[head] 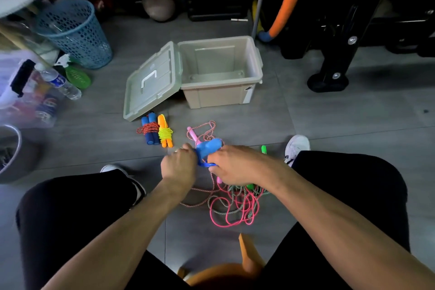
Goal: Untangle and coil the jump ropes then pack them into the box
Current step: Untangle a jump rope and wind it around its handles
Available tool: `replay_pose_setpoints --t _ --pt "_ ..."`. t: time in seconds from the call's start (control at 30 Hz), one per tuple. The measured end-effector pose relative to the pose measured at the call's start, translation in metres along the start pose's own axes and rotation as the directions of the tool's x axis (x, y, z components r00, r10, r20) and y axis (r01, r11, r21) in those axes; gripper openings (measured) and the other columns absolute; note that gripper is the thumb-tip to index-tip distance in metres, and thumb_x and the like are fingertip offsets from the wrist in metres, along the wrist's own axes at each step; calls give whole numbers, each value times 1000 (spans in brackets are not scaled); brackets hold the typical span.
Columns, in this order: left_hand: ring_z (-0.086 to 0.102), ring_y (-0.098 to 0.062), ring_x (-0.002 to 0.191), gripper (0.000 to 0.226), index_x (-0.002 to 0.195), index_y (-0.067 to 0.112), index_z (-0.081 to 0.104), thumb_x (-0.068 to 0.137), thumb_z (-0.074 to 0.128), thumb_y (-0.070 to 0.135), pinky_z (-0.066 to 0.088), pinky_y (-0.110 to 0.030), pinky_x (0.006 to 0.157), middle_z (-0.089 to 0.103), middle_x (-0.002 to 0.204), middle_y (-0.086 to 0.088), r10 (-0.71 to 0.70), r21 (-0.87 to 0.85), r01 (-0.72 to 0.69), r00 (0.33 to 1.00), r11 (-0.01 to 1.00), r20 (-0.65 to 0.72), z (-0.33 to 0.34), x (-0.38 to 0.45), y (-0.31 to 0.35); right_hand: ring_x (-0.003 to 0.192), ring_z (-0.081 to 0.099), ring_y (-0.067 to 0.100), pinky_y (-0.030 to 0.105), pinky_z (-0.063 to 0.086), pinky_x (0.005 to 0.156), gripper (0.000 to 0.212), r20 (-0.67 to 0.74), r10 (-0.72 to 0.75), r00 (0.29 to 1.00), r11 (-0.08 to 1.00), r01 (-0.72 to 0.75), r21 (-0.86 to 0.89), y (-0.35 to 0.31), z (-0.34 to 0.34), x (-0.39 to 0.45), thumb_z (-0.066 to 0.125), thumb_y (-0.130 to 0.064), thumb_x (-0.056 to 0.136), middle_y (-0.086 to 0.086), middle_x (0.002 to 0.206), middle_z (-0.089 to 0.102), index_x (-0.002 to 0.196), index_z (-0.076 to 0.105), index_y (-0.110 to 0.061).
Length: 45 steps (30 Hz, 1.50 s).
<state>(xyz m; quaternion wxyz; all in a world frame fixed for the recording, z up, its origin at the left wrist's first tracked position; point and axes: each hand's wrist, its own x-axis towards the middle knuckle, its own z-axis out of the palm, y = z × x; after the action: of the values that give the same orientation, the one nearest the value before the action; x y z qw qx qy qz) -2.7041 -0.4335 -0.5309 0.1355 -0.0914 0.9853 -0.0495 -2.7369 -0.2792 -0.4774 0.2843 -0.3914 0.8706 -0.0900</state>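
Gripping the blue handles [208, 149] at frame centre, left hand [180, 165] and right hand [235, 165] should wind tight, even loops.

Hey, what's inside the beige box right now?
The beige box looks empty: only its bare floor and back wall show. The near wall hides the front strip of the floor. No ropes inside.

Black trousers [77, 207], white shoes [297, 146], bare forearms.
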Motion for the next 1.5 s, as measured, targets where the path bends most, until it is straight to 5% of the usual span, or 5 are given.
replay_pose_setpoints --t 0.17,0.4,0.9,1.1,1.5 --pt "53 -20 34 39 62 15 64 33 89 13 29 -17 37 54 46 -1 437 159 -417 891 895 -121 22 -14 16 64 54 19 30 33 51 19 -96 61 993 996 -67 -62 19 -35 -10 60 -34 90 -2 74 55 83 59 -16" --pt "59 -22 62 20 80 18 68 63 76 21 36 -30 68 59 68 1 778 134 -831 432 540 -456 14 -12 1 60 58 15 30 44 58 17 -128 135 983 931 -82 355 67 -38 -5 79 -42 75 -6 63 66 70 72 -27" --pt "54 -27 64 30 101 18 49 81 71 24 41 -33 57 57 69 4 -154 -811 -83 966 579 -208 -9 -16 -7 50 40 11 28 33 54 38 -26 228 973 828 -179 532 88 27 -8 59 -39 95 -2 55 47 58 66 -37" --pt "63 -32 92 27 114 17 51 87 56 19 42 -33 68 62 101 -7 -54 -221 58 998 974 26 0 -5 -7 52 51 10 35 48 70 29 46 103 994 947 -112 300 41 25 -3 48 -44 92 -11 60 60 73 62 -28" --pt "59 -27 57 40 75 10 70 39 86 9 48 -32 58 60 65 -7 736 194 -722 585 664 -340 16 -5 4 68 57 20 35 46 65 25 -180 127 975 941 -60 334 65 -21 0 65 -37 90 6 74 66 80 67 -15"
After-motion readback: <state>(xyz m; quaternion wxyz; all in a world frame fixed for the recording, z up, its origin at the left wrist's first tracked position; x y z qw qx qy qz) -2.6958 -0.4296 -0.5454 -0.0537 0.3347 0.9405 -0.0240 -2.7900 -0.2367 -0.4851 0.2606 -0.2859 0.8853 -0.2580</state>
